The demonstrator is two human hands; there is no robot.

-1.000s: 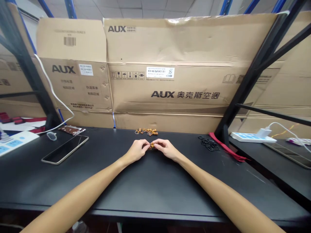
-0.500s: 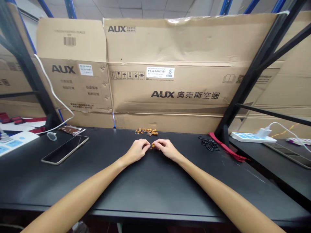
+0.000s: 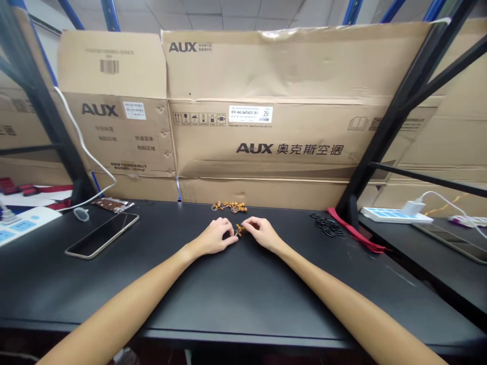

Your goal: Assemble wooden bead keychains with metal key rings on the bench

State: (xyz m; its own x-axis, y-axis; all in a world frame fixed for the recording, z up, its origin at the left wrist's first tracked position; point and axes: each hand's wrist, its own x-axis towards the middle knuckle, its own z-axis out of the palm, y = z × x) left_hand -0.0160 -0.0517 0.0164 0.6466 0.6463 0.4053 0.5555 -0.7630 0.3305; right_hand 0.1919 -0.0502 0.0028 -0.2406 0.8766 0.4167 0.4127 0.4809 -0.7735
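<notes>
At the centre of the black tabletop point(image 3: 160, 284), my left hand point(image 3: 213, 238) and right hand point(image 3: 262, 234) nearly meet: right fingertips point(image 3: 246, 223) pinch a small amber bead strand point(image 3: 239, 230), left grip unclear; more bead strands point(image 3: 230, 207) lie within reach at twelve o'clock.

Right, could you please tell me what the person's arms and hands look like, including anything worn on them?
Both arms are bare as far as the view shows: the left forearm and right forearm have no sleeves or markings. The left hand and right hand wear no gloves, and neither wrist shows a watch or bracelet.
</notes>
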